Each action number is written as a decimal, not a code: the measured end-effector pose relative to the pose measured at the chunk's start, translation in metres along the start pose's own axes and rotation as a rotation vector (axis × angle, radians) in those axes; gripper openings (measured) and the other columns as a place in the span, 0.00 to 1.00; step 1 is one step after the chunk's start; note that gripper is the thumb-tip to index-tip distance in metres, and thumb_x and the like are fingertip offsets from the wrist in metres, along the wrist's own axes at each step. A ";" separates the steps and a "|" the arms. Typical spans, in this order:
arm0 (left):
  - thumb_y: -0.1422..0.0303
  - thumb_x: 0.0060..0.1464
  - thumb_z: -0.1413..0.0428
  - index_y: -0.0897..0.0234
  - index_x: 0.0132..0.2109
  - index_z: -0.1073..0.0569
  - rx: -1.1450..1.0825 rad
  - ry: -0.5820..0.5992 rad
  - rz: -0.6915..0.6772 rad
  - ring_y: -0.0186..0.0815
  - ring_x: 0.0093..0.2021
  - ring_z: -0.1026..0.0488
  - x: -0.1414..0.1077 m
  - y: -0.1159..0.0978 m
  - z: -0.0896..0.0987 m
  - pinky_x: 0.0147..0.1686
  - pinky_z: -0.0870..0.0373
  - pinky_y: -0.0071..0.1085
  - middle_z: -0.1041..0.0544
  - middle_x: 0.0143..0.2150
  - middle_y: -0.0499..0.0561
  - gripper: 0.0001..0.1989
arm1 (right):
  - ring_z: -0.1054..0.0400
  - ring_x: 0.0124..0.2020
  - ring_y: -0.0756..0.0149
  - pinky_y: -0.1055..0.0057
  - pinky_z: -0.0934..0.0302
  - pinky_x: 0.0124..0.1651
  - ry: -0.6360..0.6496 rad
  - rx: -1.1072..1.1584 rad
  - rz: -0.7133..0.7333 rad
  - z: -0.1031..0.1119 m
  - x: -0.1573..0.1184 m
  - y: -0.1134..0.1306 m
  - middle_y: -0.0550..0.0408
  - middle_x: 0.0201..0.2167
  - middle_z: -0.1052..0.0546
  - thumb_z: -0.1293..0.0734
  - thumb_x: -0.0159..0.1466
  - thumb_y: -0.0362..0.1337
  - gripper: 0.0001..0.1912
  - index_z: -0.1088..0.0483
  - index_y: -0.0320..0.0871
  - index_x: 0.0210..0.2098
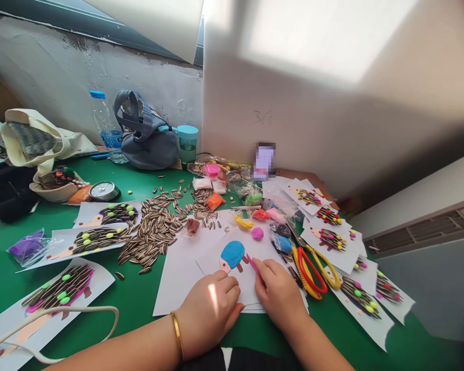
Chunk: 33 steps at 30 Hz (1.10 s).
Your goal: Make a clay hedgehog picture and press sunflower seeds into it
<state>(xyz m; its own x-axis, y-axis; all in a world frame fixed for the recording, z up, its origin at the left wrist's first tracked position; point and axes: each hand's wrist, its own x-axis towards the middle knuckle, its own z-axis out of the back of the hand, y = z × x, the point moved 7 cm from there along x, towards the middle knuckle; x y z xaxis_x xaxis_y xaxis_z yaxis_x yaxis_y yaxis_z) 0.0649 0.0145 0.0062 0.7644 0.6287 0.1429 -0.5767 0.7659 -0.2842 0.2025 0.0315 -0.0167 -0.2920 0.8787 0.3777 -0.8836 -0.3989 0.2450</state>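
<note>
A hedgehog shape with a blue clay body [232, 253], a pink face and brown feet lies on white paper [178, 288]. Over its lower left edge rests my left hand [212, 304], fingers curled, fingertips close to the pink face; what they hold, if anything, is hidden. To the right, my right hand [278, 291] pinches a thin pink tool [252, 263], its tip near the brown foot. Above the hedgehog are a magenta clay ball [257, 234] and a yellow clay piece [243, 222].
Sunflower seeds [154, 232] are piled left of the paper. Finished seed hedgehog sheets [96, 278] lie at both sides. Red scissors [311, 273] and yellow scissors [328, 268] lie right. Behind are a gray bag [150, 147], a bottle [110, 129] and a phone [263, 161].
</note>
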 end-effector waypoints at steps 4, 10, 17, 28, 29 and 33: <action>0.72 0.61 0.48 0.66 0.38 0.28 -0.005 -0.006 -0.004 0.42 0.39 0.27 -0.001 -0.001 0.000 0.46 0.27 0.40 0.24 0.37 0.55 0.05 | 0.32 0.35 0.60 0.66 0.36 0.38 -0.021 0.055 0.043 0.006 -0.002 0.006 0.50 0.34 0.26 0.42 0.67 0.27 0.20 0.31 0.41 0.56; 0.72 0.62 0.49 0.66 0.38 0.28 0.004 -0.011 -0.007 0.42 0.38 0.28 -0.001 -0.001 -0.001 0.46 0.27 0.40 0.25 0.36 0.54 0.06 | 0.33 0.33 0.61 0.66 0.36 0.35 0.037 0.138 0.071 0.000 -0.008 0.018 0.51 0.33 0.27 0.42 0.67 0.27 0.21 0.33 0.41 0.58; 0.71 0.62 0.49 0.66 0.38 0.28 0.024 -0.032 -0.008 0.41 0.36 0.29 -0.003 -0.002 -0.003 0.44 0.26 0.40 0.25 0.35 0.54 0.06 | 0.31 0.37 0.63 0.68 0.33 0.38 0.097 0.306 0.078 -0.004 -0.008 0.021 0.51 0.37 0.27 0.43 0.68 0.26 0.24 0.35 0.46 0.61; 0.72 0.61 0.48 0.66 0.38 0.28 0.032 -0.033 -0.008 0.41 0.36 0.29 0.000 -0.001 0.000 0.43 0.26 0.39 0.25 0.35 0.54 0.05 | 0.32 0.31 0.64 0.70 0.36 0.31 0.066 0.087 0.054 -0.004 -0.006 0.021 0.51 0.33 0.30 0.42 0.69 0.31 0.19 0.30 0.39 0.57; 0.72 0.61 0.48 0.66 0.38 0.27 0.032 -0.033 -0.008 0.41 0.36 0.28 0.000 -0.001 -0.001 0.43 0.26 0.39 0.25 0.35 0.54 0.05 | 0.32 0.31 0.64 0.70 0.36 0.32 0.071 0.080 0.059 -0.005 -0.006 0.021 0.51 0.33 0.29 0.42 0.69 0.30 0.20 0.32 0.40 0.59; 0.72 0.61 0.48 0.67 0.39 0.27 0.032 -0.041 -0.013 0.42 0.36 0.29 -0.001 -0.002 -0.002 0.43 0.26 0.39 0.25 0.35 0.54 0.05 | 0.32 0.31 0.65 0.71 0.36 0.32 0.088 0.071 0.090 -0.006 -0.006 0.023 0.52 0.33 0.29 0.43 0.69 0.29 0.23 0.36 0.43 0.63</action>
<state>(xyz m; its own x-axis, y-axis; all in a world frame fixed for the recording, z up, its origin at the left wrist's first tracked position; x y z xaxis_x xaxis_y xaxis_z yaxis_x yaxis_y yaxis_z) 0.0653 0.0120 0.0050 0.7597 0.6233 0.1851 -0.5766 0.7774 -0.2515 0.1818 0.0184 -0.0187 -0.4025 0.8568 0.3224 -0.8251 -0.4921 0.2775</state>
